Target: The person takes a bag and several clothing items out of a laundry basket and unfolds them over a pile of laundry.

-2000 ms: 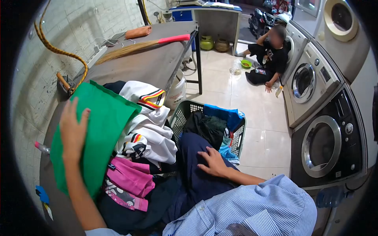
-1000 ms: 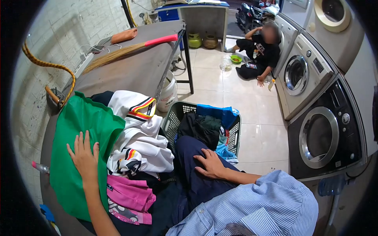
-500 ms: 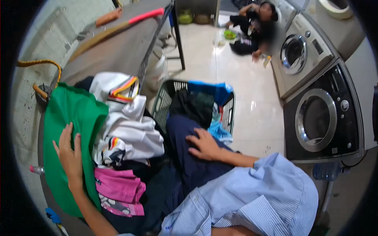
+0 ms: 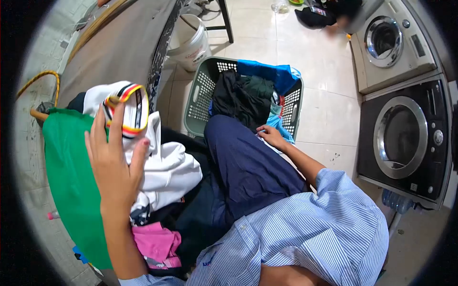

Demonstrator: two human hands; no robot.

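My left hand (image 4: 114,164) is open, fingers spread, over the white shirt (image 4: 167,167) near its collar (image 4: 131,125), which has red, yellow and black stripes. Whether the fingertips touch the collar I cannot tell. Left of the hand lies a smooth green cloth (image 4: 71,181), and below the shirt is a folded pink garment (image 4: 157,243). My right hand (image 4: 274,138) is beside my navy-trousered knee, fingers partly stretched, close to light blue cloth (image 4: 285,131) in the laundry basket (image 4: 196,102). Dark garments (image 4: 243,97) and a bright blue cloth (image 4: 274,76) also lie in the basket.
At right stand a black front-loading washing machine (image 4: 400,138) and a white one (image 4: 389,45). A white bucket (image 4: 193,50) stands beside the grey-covered table (image 4: 124,43). Another person's dark-clothed leg (image 4: 317,16) is on the tiled floor at the top.
My left hand has left the green cloth and moved right and up to the shirt collar. My right hand has come off my knee toward the basket. The view has tilted down.
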